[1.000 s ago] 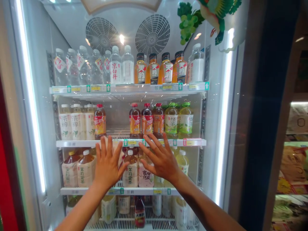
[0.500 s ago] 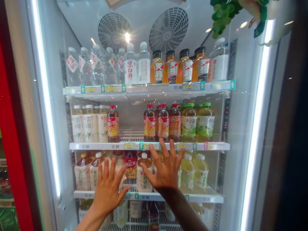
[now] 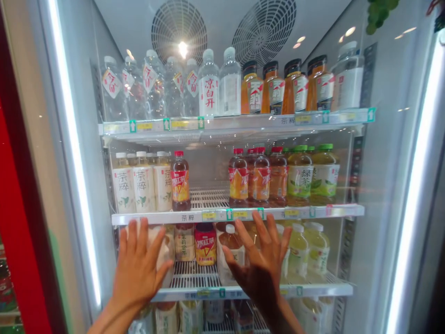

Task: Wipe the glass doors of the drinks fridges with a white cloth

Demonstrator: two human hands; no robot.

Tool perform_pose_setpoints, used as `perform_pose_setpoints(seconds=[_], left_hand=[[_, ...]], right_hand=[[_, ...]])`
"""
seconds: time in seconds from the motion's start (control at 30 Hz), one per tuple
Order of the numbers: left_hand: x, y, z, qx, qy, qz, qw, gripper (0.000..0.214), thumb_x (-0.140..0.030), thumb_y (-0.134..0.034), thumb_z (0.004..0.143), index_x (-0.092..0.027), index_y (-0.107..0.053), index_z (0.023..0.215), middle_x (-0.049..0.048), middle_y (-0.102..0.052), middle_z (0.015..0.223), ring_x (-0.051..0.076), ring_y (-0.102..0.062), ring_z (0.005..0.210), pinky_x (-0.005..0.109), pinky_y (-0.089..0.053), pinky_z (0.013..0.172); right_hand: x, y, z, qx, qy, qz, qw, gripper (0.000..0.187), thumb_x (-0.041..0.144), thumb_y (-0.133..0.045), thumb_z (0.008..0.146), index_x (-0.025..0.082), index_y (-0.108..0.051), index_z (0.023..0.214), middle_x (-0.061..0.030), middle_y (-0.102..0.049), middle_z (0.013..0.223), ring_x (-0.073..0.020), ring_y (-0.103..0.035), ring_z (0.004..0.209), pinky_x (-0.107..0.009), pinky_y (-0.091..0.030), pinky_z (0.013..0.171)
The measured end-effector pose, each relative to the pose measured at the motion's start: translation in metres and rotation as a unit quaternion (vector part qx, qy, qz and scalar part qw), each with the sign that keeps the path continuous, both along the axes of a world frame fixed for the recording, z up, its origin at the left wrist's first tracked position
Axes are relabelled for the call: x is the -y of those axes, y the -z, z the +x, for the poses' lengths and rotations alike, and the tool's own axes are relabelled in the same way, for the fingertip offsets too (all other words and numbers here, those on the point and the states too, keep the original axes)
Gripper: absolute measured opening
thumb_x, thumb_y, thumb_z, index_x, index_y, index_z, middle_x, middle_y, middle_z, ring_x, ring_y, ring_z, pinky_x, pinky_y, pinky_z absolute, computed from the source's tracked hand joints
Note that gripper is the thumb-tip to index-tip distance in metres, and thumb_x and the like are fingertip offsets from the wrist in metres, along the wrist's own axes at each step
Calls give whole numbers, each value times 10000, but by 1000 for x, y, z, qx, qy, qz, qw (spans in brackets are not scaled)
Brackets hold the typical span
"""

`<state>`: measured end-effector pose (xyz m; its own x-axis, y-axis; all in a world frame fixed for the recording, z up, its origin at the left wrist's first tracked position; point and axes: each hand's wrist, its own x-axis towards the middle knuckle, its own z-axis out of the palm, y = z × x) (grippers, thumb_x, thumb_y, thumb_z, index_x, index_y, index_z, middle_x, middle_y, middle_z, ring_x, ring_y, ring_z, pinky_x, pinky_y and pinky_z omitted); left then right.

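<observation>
My left hand [image 3: 139,264] is raised with its fingers spread, palm toward the lower-left shelf of a drinks cooler. Behind its fingers shows a pale whitish patch [image 3: 165,250] that I cannot make out clearly. My right hand [image 3: 260,255], also spread, is in front of a brown tea bottle with a white cap [image 3: 230,246]. Between the hands stands a red-labelled iced tea bottle [image 3: 206,244]. Reflections suggest glass in front of the shelves; whether either palm touches it I cannot tell. Neither hand holds a bottle.
The top shelf [image 3: 243,121] carries clear water bottles and amber bottles with black caps [image 3: 273,88]. On the middle shelf [image 3: 194,216] stand white-labelled tea bottles [image 3: 141,183], red-capped teas [image 3: 238,178] and green-capped teas [image 3: 299,171]. Light strips [image 3: 74,162] run down both sides.
The view has shifted, and the shelves look larger. My left hand has moved left relative to the bottles, farther from my right hand. Both hands stay spread.
</observation>
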<state>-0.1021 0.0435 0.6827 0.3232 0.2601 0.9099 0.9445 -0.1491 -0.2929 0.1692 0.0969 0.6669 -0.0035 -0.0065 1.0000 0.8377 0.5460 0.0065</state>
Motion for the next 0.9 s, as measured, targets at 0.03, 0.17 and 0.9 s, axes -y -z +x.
perform_pose_setpoints(seconds=[0.03, 0.17, 0.9], left_hand=[[-1, -14, -6, 17, -8, 4, 1000, 770, -546, -399, 1012, -282, -52, 1647, 82, 103, 1736, 332, 114, 1597, 600, 16, 1281], [-2, -27, -16, 41, -12, 14, 999, 810, -569, -389, 1001, -246, -24, 1649, 119, 151, 1724, 381, 150, 1583, 664, 23, 1258], [-18, -23, 54, 2, 32, 7, 999, 911, -567, -549, 950, -267, -47, 1647, 103, 97, 1729, 354, 60, 1598, 622, -18, 1284]], right_hand=[[0, 0, 1, 4, 2, 2, 1000, 563, 404, -668, 957, 279, -520, 1486, -71, -350, 1663, -410, -316, 1529, -758, -141, 1221], [-2, 0, 2, 15, 6, 26, 1000, 665, 411, -661, 972, 325, -392, 1574, -29, -310, 1682, -365, -305, 1542, -705, -139, 1251], [5, 2, -2, 14, 1, 8, 1000, 641, 318, -664, 956, 289, -423, 1549, -94, -375, 1641, -362, -310, 1539, -704, -139, 1251]])
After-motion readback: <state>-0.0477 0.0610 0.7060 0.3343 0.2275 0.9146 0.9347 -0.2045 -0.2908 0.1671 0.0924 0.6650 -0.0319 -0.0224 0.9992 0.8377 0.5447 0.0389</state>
